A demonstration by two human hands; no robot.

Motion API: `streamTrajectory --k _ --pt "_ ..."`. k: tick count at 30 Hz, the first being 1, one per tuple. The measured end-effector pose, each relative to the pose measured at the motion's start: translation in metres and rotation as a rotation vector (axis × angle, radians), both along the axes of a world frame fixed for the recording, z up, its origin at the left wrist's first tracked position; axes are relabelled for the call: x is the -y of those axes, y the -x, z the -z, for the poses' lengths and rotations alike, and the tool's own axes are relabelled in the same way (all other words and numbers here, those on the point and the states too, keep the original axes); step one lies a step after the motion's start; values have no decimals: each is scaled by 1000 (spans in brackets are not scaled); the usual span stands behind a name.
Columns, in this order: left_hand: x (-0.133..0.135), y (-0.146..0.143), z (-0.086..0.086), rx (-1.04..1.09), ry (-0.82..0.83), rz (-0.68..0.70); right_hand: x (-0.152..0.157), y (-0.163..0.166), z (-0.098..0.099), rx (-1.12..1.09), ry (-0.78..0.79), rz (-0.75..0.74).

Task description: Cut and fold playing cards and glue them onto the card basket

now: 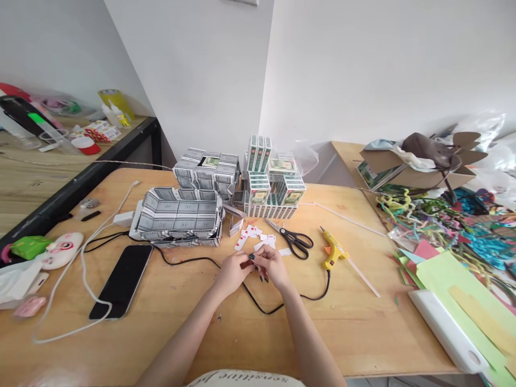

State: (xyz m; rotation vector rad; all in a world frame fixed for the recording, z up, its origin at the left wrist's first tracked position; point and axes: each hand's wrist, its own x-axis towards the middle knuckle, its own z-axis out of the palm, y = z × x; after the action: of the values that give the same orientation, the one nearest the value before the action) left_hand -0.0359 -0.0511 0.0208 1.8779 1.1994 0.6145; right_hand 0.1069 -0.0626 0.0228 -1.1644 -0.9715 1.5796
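Note:
My left hand (234, 273) and my right hand (273, 266) meet above the middle of the table, fingertips pinched together. Whatever they pinch is too small and hidden to make out. Just beyond them lie several cut playing card pieces (253, 232), some with red marks. Black-handled scissors (296, 240) rest to the right of these, and farther right is a yellow glue gun (333, 251) with a glue stick in its rear. Behind the cards, left of centre, sits an open tray shape built from folded cards (181, 214).
A second folded-card structure (209, 171) and stacked card boxes (268, 183) stand by the wall. At left are a black phone (122, 281) and a white cable (83, 269). The glue gun's black cord (258, 305) runs below my hands. Coloured paper (463, 290) and pipe cleaners (439, 220) crowd the right.

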Motion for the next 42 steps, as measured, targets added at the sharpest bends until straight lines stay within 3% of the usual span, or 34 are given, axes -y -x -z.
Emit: streamTrajectory --k 18,21,25,28,31,39,42 --pt "3 0 -11 -145 -45 51 7 4 3 18 -51 57" --pt "-1 0 -11 -142 -57 53 6 -8 1 169 -80 60" --pt "-4 3 -11 -125 -81 27 5 -45 -4 598 -239 231" --pt "-4 4 -9 -67 -79 -2 8 -69 -5 923 -281 168" --pt "-5 4 -6 7 -68 -38 11 -75 -1 1108 -233 85" --pt "-3 4 -6 64 1 -61 5 -71 3 1172 -137 76" --pt "0 2 -8 113 39 -62 4 -66 -2 1097 -189 129"
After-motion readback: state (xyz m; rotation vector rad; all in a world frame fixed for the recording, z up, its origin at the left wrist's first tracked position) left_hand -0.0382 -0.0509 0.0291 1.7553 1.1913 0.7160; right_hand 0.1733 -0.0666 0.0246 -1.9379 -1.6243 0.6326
